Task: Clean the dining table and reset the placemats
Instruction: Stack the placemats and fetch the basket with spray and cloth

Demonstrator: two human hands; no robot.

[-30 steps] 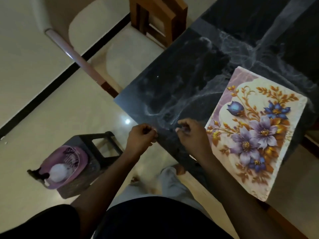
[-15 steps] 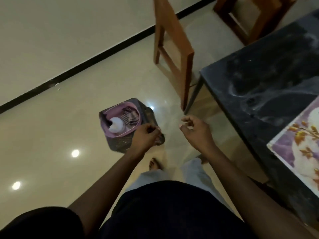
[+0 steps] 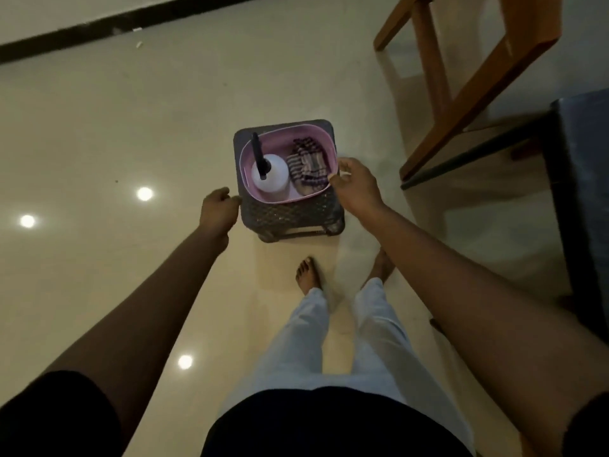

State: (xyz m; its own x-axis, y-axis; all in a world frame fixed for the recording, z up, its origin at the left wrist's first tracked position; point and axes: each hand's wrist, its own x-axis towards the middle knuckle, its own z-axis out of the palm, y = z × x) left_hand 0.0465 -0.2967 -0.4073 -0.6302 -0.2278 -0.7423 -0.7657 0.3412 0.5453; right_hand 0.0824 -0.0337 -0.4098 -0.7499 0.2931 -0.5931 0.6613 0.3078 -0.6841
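Cloth (image 3: 308, 169): striped, dark and pale bands, bunched up against the right wall of the pink tub (image 3: 280, 141).
Cloth handling: probably soft, limp and light; best pinched at a raised fold on top and lifted straight out, clear of the bottle.
Spray bottle (image 3: 272, 174): white rounded body, black trigger head pointing to the tub's far edge; upright in the left half of the tub, touching the cloth.
Bottle handling: likely smooth plastic, weight depending on the fill, which cannot be told; safest held round the neck under the trigger.
Tub: set on the far part of a dark lattice stool (image 3: 290, 212), which stands on the glossy floor (image 3: 131, 127).
Left grip (image 3: 219, 209): curled in, nothing visible in it, just beside the stool's left edge.
Right grip (image 3: 354, 188): fingers bent with the thumb near the fingertips, at the tub's right rim next to the cloth; cannot tell whether pinching something small.
Desk (image 3: 583, 192): only a dark corner showing at the right, well apart from the stool; placemats out of view.
Chair (image 3: 478, 70): wooden, beyond the desk corner.
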